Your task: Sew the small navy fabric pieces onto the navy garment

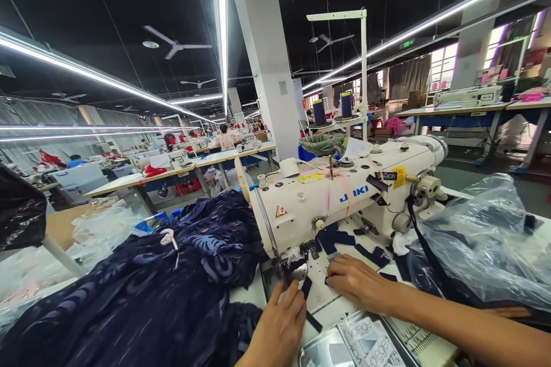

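A white JUKI sewing machine [301, 200] stands before me. My left hand [279, 318] is by the needle and presser foot [297, 271], fingers stretched forward and slightly apart; what lies under the fingertips is hidden. Beside it a narrow navy strip [314, 321] lies on the machine bed. My right hand [355, 282] rests on the bed right of the needle, fingers curled down and closed on a small dark navy fabric piece, mostly hidden. Just behind it are several navy fabric pieces [340, 237]. A large heap of navy patterned lace fabric [172, 281] spreads left of the machine.
Printed white labels [365, 338] lie in a metal tray at the front. Clear plastic bags [473, 246] sit at right, with more plastic [103, 229] at left. Two navy thread cones [346, 106] stand behind the machine. Other sewing tables [189, 169] and people are farther back.
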The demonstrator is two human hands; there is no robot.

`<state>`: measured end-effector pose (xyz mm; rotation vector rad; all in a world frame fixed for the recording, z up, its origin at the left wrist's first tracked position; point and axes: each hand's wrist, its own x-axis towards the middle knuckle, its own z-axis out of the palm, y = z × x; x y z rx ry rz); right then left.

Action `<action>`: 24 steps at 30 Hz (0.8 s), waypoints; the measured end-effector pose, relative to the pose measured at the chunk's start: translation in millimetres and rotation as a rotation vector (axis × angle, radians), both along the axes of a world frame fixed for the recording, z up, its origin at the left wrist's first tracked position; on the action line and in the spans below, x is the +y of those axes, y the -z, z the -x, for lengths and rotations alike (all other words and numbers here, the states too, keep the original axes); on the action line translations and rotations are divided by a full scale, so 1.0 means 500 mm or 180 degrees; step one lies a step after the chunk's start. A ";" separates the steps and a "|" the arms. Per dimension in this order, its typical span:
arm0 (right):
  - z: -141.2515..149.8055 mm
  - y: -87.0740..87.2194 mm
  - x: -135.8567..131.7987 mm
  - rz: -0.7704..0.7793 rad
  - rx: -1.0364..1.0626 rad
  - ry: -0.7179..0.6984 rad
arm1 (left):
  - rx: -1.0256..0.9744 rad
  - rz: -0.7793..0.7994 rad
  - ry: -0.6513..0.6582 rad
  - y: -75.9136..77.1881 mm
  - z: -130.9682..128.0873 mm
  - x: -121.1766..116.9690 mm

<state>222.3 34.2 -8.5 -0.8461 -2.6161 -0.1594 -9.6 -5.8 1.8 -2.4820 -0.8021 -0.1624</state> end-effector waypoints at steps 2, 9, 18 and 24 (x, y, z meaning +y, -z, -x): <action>0.004 -0.002 0.007 0.0230 0.0216 0.0049 | -0.0129 0.0190 -0.0125 0.008 0.009 -0.008; 0.007 0.013 0.014 0.0490 0.0522 0.0034 | -0.0213 0.0558 -0.0603 0.000 0.013 -0.025; 0.010 -0.003 0.012 -0.0027 -0.0203 -0.0154 | -0.0186 0.0473 -0.0830 -0.036 -0.003 -0.028; 0.011 0.000 0.007 -0.0315 -0.0501 -0.0108 | -0.0543 0.0456 -0.0702 -0.028 -0.004 -0.025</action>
